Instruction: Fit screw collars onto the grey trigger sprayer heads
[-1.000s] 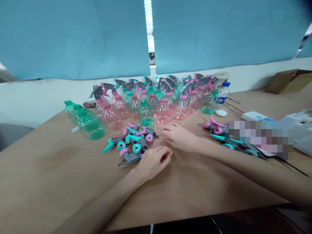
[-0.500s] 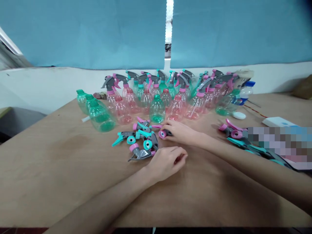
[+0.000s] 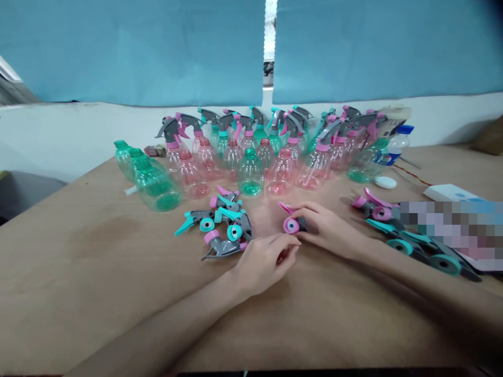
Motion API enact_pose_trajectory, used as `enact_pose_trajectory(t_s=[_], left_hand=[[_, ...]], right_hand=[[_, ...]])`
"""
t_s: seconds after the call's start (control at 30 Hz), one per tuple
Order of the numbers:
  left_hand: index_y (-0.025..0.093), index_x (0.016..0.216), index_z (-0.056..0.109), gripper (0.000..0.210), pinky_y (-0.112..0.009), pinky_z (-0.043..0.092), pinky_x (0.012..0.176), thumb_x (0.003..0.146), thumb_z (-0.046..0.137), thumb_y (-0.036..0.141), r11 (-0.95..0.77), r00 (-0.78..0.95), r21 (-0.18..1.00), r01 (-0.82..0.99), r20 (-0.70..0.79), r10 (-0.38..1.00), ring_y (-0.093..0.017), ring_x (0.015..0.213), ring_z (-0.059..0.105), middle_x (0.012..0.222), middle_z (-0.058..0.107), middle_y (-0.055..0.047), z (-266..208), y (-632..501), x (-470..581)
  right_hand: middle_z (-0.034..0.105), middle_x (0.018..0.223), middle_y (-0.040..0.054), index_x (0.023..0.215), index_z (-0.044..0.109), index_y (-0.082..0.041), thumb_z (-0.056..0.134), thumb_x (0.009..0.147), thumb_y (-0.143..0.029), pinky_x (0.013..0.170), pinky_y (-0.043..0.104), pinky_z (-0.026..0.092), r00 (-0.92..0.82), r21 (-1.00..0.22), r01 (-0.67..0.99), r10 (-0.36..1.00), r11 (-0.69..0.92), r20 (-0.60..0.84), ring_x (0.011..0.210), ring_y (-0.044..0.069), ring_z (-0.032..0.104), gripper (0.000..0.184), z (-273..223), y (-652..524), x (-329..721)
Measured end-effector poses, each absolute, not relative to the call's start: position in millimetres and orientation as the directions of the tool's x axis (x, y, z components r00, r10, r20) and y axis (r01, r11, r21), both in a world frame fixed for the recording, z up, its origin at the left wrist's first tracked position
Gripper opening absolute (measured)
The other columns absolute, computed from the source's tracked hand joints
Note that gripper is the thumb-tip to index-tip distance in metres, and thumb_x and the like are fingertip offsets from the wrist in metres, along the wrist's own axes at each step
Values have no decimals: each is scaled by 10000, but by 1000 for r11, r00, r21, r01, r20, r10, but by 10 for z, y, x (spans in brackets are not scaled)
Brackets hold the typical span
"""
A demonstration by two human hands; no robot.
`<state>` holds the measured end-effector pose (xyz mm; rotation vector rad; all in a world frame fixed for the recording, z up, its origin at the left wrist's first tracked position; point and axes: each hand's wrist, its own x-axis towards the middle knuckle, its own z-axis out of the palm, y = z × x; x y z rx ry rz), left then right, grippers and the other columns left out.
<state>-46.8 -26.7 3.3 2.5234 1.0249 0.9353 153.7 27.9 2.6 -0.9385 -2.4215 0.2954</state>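
Note:
In my right hand (image 3: 330, 228) is a pink-and-grey trigger spray head (image 3: 291, 225), gripped by its grey body with the open pink collar facing me. My left hand (image 3: 269, 259) rests on the table just nearer to me, fingers curled closed; what they hold, if anything, is hidden. Left of it lies a loose pile of turquoise, pink and grey spray heads (image 3: 231, 215). Behind the pile stand uncapped bottles, among them a clear green bottle (image 3: 251, 175) and a clear pink bottle (image 3: 281, 175).
Bottles fitted with spray heads (image 3: 293, 128) crowd the back of the table (image 3: 98, 293). Green bottles (image 3: 155, 186) stand at the left. More spray heads (image 3: 408, 238) lie at the right near a white box (image 3: 448, 192), a white lid (image 3: 385, 182) and a blue-capped bottle (image 3: 398, 144).
My right hand has drawn the pink-and-grey spray head away from the pile, to the right and slightly towards me. My left hand has stayed almost in place.

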Motion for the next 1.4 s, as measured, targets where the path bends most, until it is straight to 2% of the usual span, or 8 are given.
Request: enact_pose_trajectory(t_s=[0.23,0.33,0.53,0.63,0.77,1.23,1.4], left_hand=[[183,1063,544,188,-211,424,558,885,484,187,-667,520,491,560,418,745,-96,552,515,682,549,41,59,-245,-456],[195,1087,534,223,-221,451,601,866,518,212,-648,526,490,583,381,761,-108,640,547,793,548,12,71,-224,-444],[223,1169,513,314,-253,484,639,862,535,282,-626,551,476,618,306,776,-124,719,561,1027,530,-48,112,-205,-428],[241,1208,495,352,-254,492,647,861,536,278,-626,563,484,612,289,774,-129,736,567,1031,533,-46,128,-208,-425],[233,1152,532,290,-254,498,673,863,530,249,-652,580,489,579,315,751,-133,767,571,1017,539,-43,130,-211,-432],[233,1154,555,289,-247,500,712,866,528,218,-666,592,526,529,334,734,-116,773,568,1000,539,-34,140,-207,-445],[227,1117,559,245,-250,503,702,875,526,243,-642,550,531,552,348,760,-117,749,571,981,544,-34,116,-206,-453]], right_hand=[[577,1181,88,1036,556,-224,605,840,-291,927,404,481,-457,-503,537,735,677,500,1121,231,559,213,-134,-3,1641],[587,1146,90,1018,553,-216,644,814,-276,912,393,485,-386,-575,518,773,633,504,1109,230,563,230,-98,-21,1624],[575,1166,86,1014,550,-226,636,817,-241,925,418,476,-407,-629,473,786,617,465,1121,230,554,215,-69,-35,1632],[584,1163,81,1017,549,-234,643,811,-246,943,429,468,-416,-639,453,782,621,464,1129,230,554,227,-72,-46,1636],[590,1168,80,1025,553,-230,638,816,-259,951,413,467,-419,-648,435,778,625,469,1136,223,553,228,-60,-46,1641],[608,1116,71,1025,561,-229,618,830,-257,903,393,491,-433,-654,438,783,616,448,1102,225,563,205,-42,-37,1648],[587,1177,78,1110,567,-244,614,830,-274,947,416,482,-444,-637,442,771,631,456,1138,235,554,286,-54,-40,1644]])
